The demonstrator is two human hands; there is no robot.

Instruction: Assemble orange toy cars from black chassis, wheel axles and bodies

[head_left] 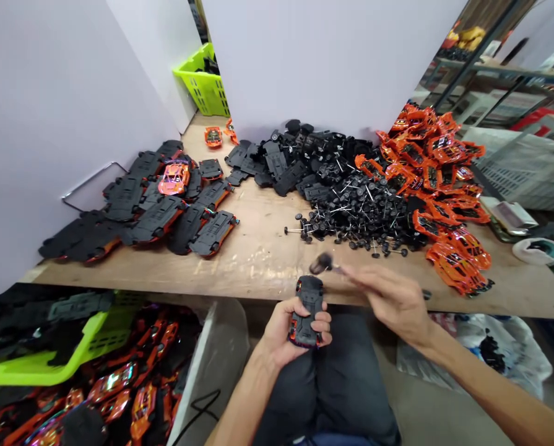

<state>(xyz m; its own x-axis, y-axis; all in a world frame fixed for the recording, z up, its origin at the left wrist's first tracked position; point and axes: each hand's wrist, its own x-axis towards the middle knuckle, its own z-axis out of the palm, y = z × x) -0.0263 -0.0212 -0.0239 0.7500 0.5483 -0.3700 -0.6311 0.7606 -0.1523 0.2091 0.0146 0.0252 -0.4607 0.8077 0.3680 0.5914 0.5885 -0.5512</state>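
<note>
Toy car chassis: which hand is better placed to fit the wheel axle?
Right: the right hand holds a wheel axle close to the chassis, while the left hand is occupied gripping it.

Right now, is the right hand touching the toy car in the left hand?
Apart. The head view shows the right hand to the side of the toy car, with a plain gap between them.

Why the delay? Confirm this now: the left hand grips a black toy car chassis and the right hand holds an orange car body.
Wrong about the right hand: the head view shows it holding a blurred black wheel on an axle, not an orange car body. The left hand does grip the black toy car chassis.
</note>
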